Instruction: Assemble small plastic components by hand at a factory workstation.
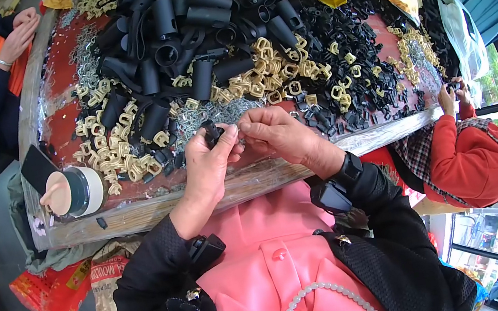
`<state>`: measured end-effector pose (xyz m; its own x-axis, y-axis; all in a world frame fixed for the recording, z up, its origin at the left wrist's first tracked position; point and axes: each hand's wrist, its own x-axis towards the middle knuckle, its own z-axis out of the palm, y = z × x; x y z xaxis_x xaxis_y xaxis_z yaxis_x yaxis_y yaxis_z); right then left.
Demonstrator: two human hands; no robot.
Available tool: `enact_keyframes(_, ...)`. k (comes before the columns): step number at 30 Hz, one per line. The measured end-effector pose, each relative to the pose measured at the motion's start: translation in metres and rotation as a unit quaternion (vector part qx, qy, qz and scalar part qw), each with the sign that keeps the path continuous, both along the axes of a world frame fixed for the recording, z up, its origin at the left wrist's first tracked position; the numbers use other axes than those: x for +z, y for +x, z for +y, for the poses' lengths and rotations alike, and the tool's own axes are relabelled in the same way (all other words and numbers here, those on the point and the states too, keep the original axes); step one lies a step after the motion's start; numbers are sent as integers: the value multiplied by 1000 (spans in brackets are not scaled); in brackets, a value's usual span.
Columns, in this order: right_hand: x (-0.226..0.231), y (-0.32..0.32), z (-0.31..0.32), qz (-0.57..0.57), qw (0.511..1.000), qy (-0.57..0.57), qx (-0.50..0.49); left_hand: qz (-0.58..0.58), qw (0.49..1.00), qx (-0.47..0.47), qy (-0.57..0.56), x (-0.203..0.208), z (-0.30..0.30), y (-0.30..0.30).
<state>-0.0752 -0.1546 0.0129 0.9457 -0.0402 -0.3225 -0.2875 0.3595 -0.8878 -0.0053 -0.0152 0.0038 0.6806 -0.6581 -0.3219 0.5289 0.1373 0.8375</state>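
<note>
Both hands pinch one small black plastic clip [213, 132] above the near edge of the table [141, 215].
Left hand [211, 161] nips the clip between thumb and fingertips; right hand [274, 132] closes on its right end, fingers pressed together; part looks light, stiff, smooth, probably slippery; best held by its flat sides; heaps of black tubes [177, 30] and beige clips [112, 157] lie behind.

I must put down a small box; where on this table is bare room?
Bare patches: the table's near wooden edge, between the bottle and the left hand, and the red strip above the bottle. The middle is crowded with black tubes and beige clips.
</note>
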Motion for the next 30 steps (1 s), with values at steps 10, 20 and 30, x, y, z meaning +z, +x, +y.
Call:
enact_keyframes(10,1,2,3,-64,993,-102,-6,49,999,-4,-3,1,3,3)
enact_keyframes(20,8,4,-1,-126,889,-438,-53,79,997,10,-6,4,6,1)
enact_keyframes(30,16,-21,3,-223,846,-483,-30,79,996,-39,-4,11,1,-11)
